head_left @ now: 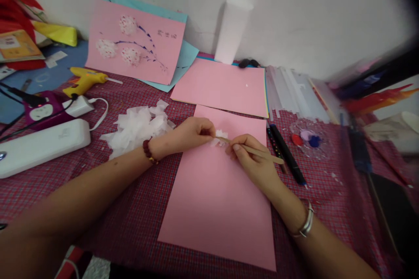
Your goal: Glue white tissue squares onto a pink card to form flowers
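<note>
Apparently, only an early part is done: a small ruffled tuft of thin white paper [221,134] sits near the far end of the plain pink rectangular paper sheet [216,209], while the sheet's long near part shows no decoration. What remains is hard to judge, but a large loose heap of crinkled white paper pieces [137,126] lies left of it on the cloth-covered desk [127,218]. Leaning at the wall, another pink paper sheet [147,74] bears three red-flecked white clusters on dark stems.

The slim, flat, pale wooden stick [263,154] is held just above the flat sheet, its long axis running crosswise; the thin tip points left and slightly away, the rounded end right and nearer the person. The right hand [253,159] has a closed pinch grip on it. The left hand [191,134] curls its fingertips beside the tip; whether they hold anything, I cannot tell.
</note>
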A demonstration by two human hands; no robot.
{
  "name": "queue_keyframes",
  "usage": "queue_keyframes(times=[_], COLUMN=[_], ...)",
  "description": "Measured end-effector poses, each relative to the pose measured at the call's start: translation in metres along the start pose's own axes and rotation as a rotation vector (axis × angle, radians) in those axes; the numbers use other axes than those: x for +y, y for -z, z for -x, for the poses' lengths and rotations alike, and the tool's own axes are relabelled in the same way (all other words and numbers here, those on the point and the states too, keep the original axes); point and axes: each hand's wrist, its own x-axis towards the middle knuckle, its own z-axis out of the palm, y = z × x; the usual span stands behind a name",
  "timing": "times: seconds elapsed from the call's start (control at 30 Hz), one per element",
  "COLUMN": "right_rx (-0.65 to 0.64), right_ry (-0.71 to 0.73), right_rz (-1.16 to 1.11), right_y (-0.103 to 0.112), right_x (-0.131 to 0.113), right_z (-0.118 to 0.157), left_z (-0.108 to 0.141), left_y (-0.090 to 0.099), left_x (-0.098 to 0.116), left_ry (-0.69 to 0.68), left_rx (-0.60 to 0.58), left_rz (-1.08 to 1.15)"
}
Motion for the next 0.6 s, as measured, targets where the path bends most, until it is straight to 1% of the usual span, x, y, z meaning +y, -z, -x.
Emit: queue_keyframes(times=[0.13, 0.2, 0.33, 0.43, 0.53, 0.6], right_rx=[0.051, 0.023, -0.047, -0.076, -0.090, -0.094], right_ry=[0.075, 0.088, 0.067, 0.086, 0.134, 0.179], right_rz=[-0.039, -0.027, 0.103, 0.211, 0.351, 0.438], right_y=[0.0036, 0.0040, 0.0006, -0.0020, -0.0028, -0.0029], right_x=[-0.0020, -0.0028, -0.0017, 0.0003, 0.0009, 0.0007], right_z=[0.0042, 0.0060, 0.0068, 0.0065, 0.0069, 0.0075], left_z=[-0.0009, -0.0012, -0.0012, -0.0008, -0.0007, -0.0012], left_y=[0.0003, 0.0008, 0.0002, -0.0017, -0.0033, -0.0033], left_x=[0.0018, 0.0033, 0.0037, 0.0020, 0.0003, -0.0002], left_ry=[0.024, 0.035, 0.039, 0.040, 0.054, 0.068], left_rx=[0.008, 0.013, 0.034, 0.044, 0.073, 0.131], left_rz=[-0.016, -0.029, -0.042, -0.011, 0.110, 0.210])
